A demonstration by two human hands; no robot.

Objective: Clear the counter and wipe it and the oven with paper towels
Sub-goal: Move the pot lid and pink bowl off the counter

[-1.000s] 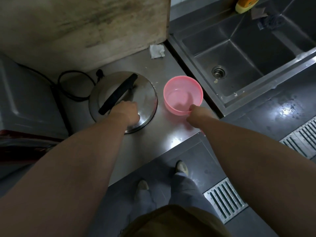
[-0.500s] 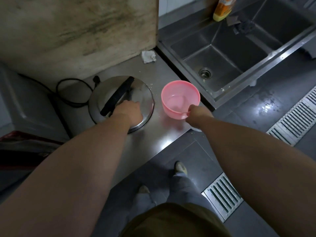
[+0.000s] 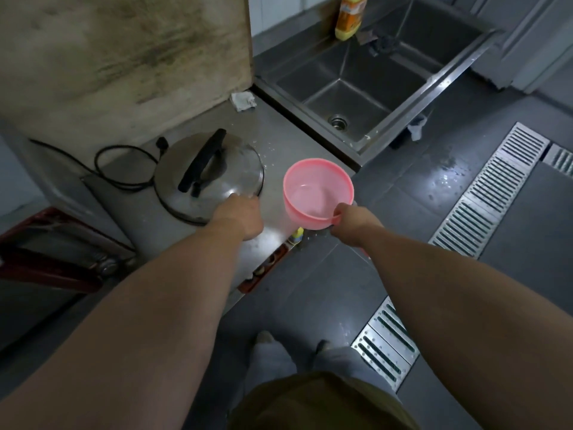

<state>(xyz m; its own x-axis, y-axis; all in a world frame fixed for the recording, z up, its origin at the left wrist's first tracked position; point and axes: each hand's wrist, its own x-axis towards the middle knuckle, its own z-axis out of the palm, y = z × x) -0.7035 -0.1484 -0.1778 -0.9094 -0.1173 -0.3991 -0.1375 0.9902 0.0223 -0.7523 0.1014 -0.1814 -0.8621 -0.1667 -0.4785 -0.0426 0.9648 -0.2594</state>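
head: pink bowl (image 3: pixel 318 193) now lifted.

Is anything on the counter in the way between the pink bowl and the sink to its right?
Nothing visible. The right hand grips the pink bowl at its near rim, by the counter corner; only the sink rim lies between.
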